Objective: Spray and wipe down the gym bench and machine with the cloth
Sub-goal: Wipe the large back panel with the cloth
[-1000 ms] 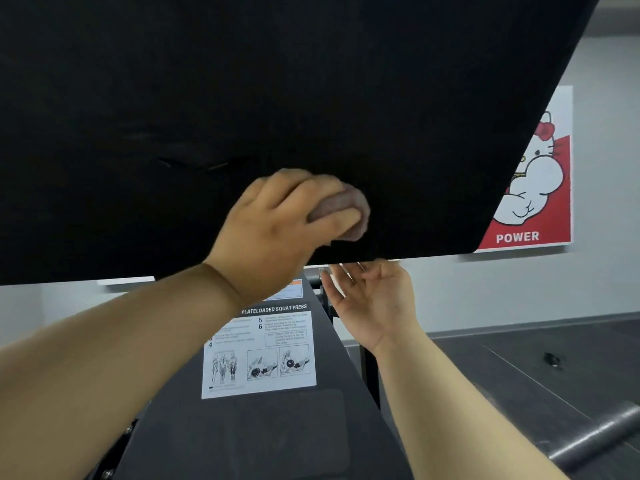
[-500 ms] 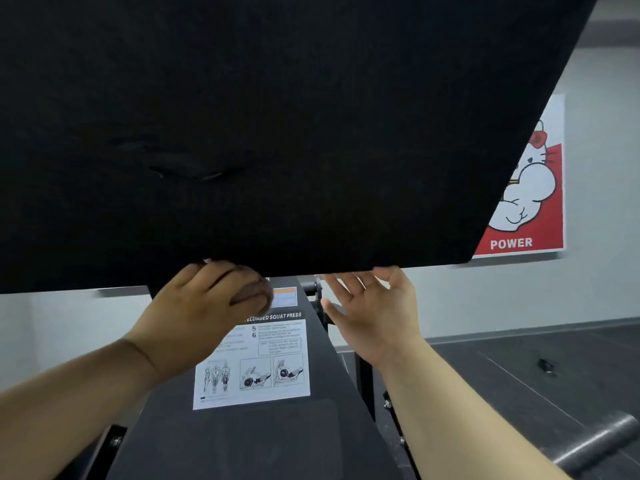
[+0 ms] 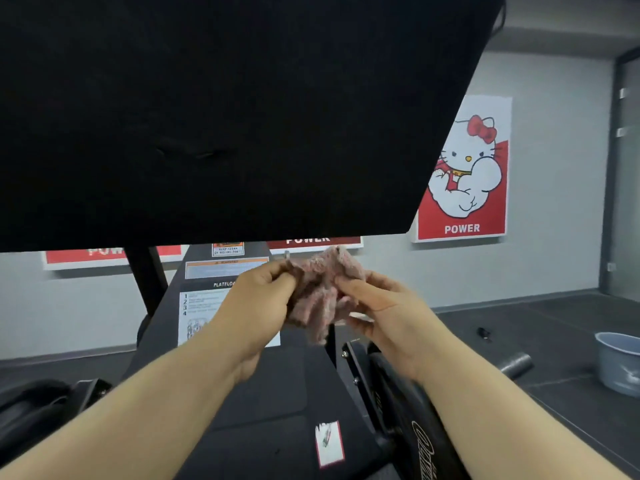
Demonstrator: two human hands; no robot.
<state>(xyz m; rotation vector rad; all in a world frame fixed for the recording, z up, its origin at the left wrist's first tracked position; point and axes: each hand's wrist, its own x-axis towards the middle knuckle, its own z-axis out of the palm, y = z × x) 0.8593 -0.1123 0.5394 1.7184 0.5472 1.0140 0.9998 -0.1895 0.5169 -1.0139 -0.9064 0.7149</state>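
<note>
A crumpled pink cloth (image 3: 320, 294) hangs between both my hands, below the big black foot plate (image 3: 225, 116) of the squat press machine. My left hand (image 3: 258, 303) pinches the cloth's left side. My right hand (image 3: 379, 306) pinches its right side with thumb and fingers. Neither hand touches the plate. The machine's dark frame (image 3: 263, 393) with a white instruction label (image 3: 194, 313) runs down beneath my arms. No spray bottle is in view.
A grey plastic bucket (image 3: 618, 362) stands on the dark floor at the right. A steel bar end (image 3: 516, 363) lies near it. A weight plate (image 3: 412, 410) sits right of the frame. Red and white posters (image 3: 462, 168) hang on the grey wall.
My left hand came down off the plate with the cloth. My right hand left the plate's lower edge and took hold of the cloth's other side. The view tilted lower.
</note>
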